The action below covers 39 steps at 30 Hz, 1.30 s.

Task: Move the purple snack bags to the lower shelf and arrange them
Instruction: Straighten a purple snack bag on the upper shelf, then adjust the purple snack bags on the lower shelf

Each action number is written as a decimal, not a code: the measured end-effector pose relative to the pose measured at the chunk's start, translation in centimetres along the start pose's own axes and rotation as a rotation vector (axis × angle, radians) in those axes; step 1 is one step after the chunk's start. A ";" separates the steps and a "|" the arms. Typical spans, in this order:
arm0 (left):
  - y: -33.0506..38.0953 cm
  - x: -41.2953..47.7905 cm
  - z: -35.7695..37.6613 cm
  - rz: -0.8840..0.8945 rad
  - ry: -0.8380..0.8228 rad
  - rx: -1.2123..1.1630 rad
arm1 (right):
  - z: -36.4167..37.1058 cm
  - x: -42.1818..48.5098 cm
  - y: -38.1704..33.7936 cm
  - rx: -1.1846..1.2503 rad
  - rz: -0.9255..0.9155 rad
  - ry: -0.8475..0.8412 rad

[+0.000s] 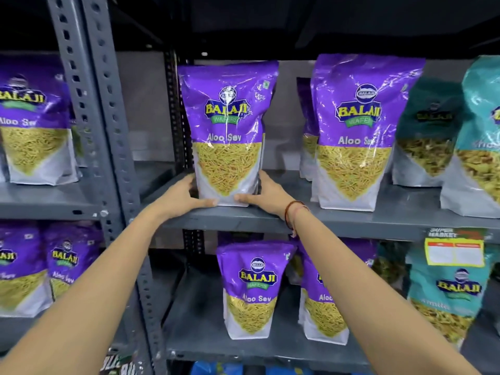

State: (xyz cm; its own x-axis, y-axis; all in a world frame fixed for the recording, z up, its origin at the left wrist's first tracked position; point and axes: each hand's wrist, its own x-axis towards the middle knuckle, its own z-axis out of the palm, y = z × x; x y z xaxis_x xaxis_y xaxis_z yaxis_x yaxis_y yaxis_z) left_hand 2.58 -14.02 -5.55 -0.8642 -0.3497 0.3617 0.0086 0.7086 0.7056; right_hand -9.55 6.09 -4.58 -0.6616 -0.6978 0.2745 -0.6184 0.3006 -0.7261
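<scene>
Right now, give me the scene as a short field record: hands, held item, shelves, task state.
left hand: on the lower left edge of the gripped purple bag
right hand: on its lower right edge
gripped purple bag: upright, base on the upper shelf
other upper bag: purple bag at right, upright
lower shelf: two purple bags upright, front one
task state: gripped bag not yet moved down

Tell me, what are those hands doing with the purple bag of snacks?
A person is stocking shelves. The left hand and right hand grip the bottom of a purple Aloo Sev bag standing upright on the upper shelf. It looks ready to be lifted down. The lower shelf already has two purple bags at its front, with bare space left of them. Another purple bag waits on the upper shelf beside teal bags.
</scene>
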 end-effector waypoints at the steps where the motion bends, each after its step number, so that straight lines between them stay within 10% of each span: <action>1: -0.1 0.1 0.0 0.004 0.003 -0.007 | 0.0 0.1 0.1 0.014 -0.005 -0.004; 12: -1.4 -1.8 2.0 -0.103 -0.036 0.131 | 1.9 -1.0 2.4 0.025 0.085 0.015; 21: -1.7 -11.1 7.5 0.281 0.831 -0.096 | 4.2 -12.3 3.4 0.253 -0.325 0.832; 32: -17.0 -16.9 23.4 -0.372 -0.096 -0.145 | 16.8 -14.7 20.9 0.289 0.504 0.149; 39: -19.5 -14.2 24.3 -0.365 -0.178 -0.119 | 18.9 -12.5 23.8 0.236 0.419 -0.025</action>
State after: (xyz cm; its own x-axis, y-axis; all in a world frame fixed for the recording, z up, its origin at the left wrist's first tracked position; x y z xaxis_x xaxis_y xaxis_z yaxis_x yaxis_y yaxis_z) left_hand 2.51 -8.01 -39.29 -0.8947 -0.4458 -0.0281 -0.2649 0.4788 0.8370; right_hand -7.95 9.65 -37.19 -0.8212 -0.5642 -0.0855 -0.1854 0.4055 -0.8951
